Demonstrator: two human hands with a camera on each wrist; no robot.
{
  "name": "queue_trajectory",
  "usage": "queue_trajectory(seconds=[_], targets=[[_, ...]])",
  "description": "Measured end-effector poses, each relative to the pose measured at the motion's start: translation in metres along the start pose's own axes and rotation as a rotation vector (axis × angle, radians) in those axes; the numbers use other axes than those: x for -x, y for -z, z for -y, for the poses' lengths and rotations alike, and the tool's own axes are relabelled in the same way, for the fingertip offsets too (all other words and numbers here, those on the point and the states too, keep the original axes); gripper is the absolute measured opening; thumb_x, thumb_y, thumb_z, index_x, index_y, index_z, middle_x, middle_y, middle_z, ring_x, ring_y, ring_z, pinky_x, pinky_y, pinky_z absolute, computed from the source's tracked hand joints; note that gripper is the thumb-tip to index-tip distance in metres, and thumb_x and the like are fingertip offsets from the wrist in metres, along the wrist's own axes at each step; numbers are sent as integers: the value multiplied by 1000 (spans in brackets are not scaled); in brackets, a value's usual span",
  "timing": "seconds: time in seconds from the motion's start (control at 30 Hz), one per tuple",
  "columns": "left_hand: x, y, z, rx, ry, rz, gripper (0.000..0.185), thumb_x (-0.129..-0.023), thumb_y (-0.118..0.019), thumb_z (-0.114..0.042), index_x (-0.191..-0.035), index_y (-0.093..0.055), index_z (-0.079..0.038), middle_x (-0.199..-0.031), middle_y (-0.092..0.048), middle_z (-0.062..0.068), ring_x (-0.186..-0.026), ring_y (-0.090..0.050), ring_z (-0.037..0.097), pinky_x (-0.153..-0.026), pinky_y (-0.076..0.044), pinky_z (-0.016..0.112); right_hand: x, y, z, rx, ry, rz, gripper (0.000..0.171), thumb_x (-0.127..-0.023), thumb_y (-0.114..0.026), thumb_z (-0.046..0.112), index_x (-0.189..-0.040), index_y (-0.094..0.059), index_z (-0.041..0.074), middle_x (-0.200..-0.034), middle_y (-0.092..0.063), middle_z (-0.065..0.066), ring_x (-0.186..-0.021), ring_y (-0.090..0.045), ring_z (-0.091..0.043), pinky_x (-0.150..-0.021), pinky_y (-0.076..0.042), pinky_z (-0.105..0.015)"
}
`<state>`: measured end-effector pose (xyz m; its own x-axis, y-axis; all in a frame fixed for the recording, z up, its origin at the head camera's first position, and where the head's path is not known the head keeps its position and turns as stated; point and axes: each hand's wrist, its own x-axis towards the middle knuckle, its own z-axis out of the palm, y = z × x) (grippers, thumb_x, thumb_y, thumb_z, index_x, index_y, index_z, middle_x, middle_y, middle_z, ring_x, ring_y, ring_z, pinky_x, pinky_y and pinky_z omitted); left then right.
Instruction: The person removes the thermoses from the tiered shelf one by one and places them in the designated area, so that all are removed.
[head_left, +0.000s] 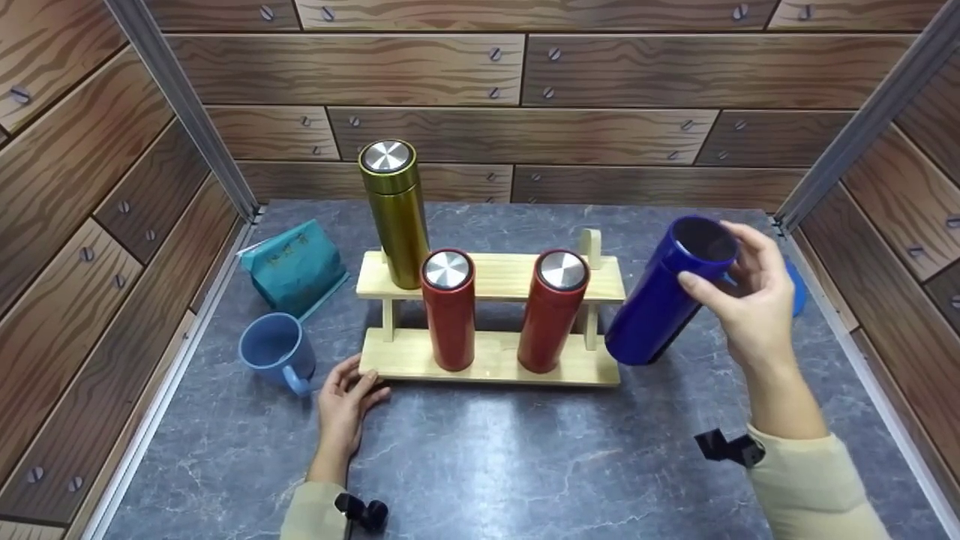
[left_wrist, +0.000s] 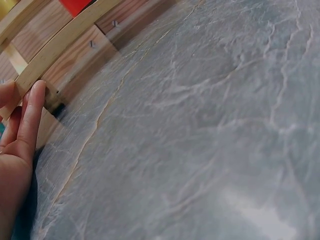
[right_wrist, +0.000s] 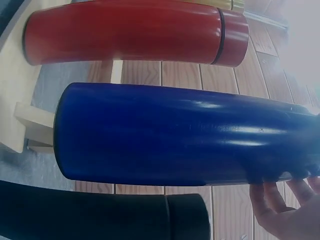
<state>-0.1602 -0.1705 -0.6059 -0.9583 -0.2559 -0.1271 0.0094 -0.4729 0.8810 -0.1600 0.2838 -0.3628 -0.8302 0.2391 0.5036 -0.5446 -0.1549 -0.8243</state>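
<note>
My right hand (head_left: 757,300) grips a blue tumbler (head_left: 652,307) near its top, thumb on one side and fingers on the other. The tumbler leans, its base beside the right end of a two-tier wooden rack (head_left: 495,367); whether the base touches anything I cannot tell. Its top looks dark and hollow. My left hand (head_left: 343,409) pinches the rack's front left corner, thumb above the lower board and fingers below. Two red thermos bottles, one at left (head_left: 450,322) and another at right (head_left: 551,322), stand on the lower board. A gold thermos (head_left: 397,225) stands on the upper board.
To the left are a blue mug (head_left: 277,349) and a teal pouch (head_left: 296,262). A blue object (head_left: 799,289) shows partly behind my right hand. A dark bottle (right_wrist: 100,215) lies close to the tumbler in the right wrist view. Wood-patterned walls (head_left: 420,71) enclose the grey marbled table (head_left: 480,465).
</note>
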Motion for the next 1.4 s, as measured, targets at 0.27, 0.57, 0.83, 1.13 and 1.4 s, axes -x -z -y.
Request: queue_trajectory(seconds=[0.27,0.57,0.83,1.13,1.4], targets=[[1,1,1,-20,-4,-5,51,-81,-69,2,-126,-46,3,-108,-51,18,-79,-63,25,-72,-58,46,17,17,-5,16,-3,-37,63,-62,-65,-29,-121,-51,-10,-109,-62,-21,-88,-61,-24,-76,-57,-28],[2,1,2,9,-12,16,51,-81,-69,3,-126,-46,2,-110,-50,19,-84,-61,26,-74,-58,48,30,40,-10,21,-16,-47,64,-62,-66,-30,-121,-50,-9,-108,-62,-17,-92,-59,-24,-76,-57,-24],[0,2,2,2,-13,6,51,-80,-70,2,-125,-47,2,-110,-51,18,-82,-63,28,-70,-59,46,40,58,-16,135,-20,-136,66,-60,-69,-28,-120,-52,-7,-107,-62,-15,-91,-60,-21,-75,-56,-20],[1,2,2,2,-11,2,51,-81,-69,3,-126,-46,2,-109,-50,19,-82,-62,28,-72,-58,47,44,77,-22,315,-15,-200,67,-59,-74,-23,-119,-53,-3,-108,-61,-13,-94,-56,-20,-74,-51,-18],[1,1,1,-5,-9,2,51,-81,-68,2,-127,-46,2,-108,-50,18,-81,-64,29,-72,-58,47,42,95,-34,440,-35,-287,65,-60,-75,-19,-119,-54,-1,-108,-62,-9,-94,-57,-18,-72,-52,-16]])
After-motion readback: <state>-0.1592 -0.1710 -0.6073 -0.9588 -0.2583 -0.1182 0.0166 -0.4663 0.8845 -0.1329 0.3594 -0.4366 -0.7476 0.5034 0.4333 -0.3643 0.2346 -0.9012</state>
